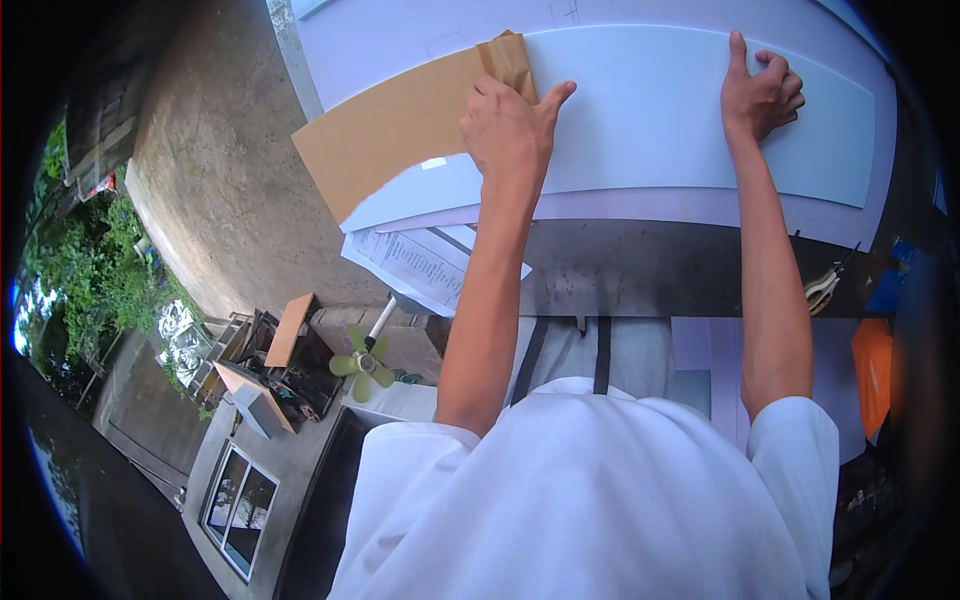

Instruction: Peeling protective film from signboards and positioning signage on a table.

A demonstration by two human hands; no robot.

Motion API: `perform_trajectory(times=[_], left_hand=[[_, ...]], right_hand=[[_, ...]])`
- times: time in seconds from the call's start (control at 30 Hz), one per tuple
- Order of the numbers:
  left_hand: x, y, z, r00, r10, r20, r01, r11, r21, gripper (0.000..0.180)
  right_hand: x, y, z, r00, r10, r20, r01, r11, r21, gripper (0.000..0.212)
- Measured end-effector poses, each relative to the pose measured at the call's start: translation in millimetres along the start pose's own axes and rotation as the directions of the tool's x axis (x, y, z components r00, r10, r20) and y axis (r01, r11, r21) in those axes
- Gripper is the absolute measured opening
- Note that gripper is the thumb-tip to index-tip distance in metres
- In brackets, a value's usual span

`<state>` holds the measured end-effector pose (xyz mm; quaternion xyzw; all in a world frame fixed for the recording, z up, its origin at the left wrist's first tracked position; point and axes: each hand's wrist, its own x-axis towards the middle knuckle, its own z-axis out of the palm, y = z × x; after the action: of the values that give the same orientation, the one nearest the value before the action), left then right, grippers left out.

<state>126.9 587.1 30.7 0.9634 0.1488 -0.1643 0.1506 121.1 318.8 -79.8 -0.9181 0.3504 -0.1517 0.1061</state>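
A long white board [660, 110] lies across a grey worktable [640, 270]. A brown cardboard sheet [400, 130] sticks out from its left end, with a folded strip of brown tape [507, 58] at the joint. My left hand [510, 125] grips the white board's left end beside the tape, thumb spread on top. My right hand [762, 92] rests on the board near its right end, index finger stretched out and pressing down, the other fingers curled. Both forearms reach up from my white shirt.
Printed paper sheets [420, 262] hang over the table's left front corner. A pair of scissors or pliers [825, 285] lies at the right edge, near an orange thing [872, 365]. A small green fan [362, 362] and clutter sit on the concrete ground at the left.
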Motion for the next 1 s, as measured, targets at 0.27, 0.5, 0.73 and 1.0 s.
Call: perform_trajectory(times=[0.27, 0.5, 0.73, 1.0], left_hand=[[26.0, -13.0, 4.5, 0.967, 0.18, 0.178, -0.198, 0.977, 0.083, 0.055], [41.5, -36.0, 0.8, 0.919, 0.386, 0.078, -0.365, 0.909, -0.201, 0.032], [58.7, -86.7, -13.5, 0.928, 0.301, 0.218, -0.127, 0.808, -0.576, 0.03], [89.2, -214.7, -81.7, 0.886, 0.171, 0.432, 0.221, 0.662, -0.716, 0.034]], right_hand=[[-78.8, -100.5, -30.9, 0.988, -0.07, 0.134, -0.025, 0.798, 0.602, 0.041], [-131.4, -173.0, -13.6, 0.985, -0.147, 0.093, 0.116, 0.955, 0.274, 0.052], [-125.2, -189.1, -14.7, 0.979, -0.139, 0.149, 0.139, 0.99, 0.009, 0.064], [-126.5, -180.4, -9.8, 0.982, -0.112, 0.151, 0.126, 0.988, -0.091, 0.066]])
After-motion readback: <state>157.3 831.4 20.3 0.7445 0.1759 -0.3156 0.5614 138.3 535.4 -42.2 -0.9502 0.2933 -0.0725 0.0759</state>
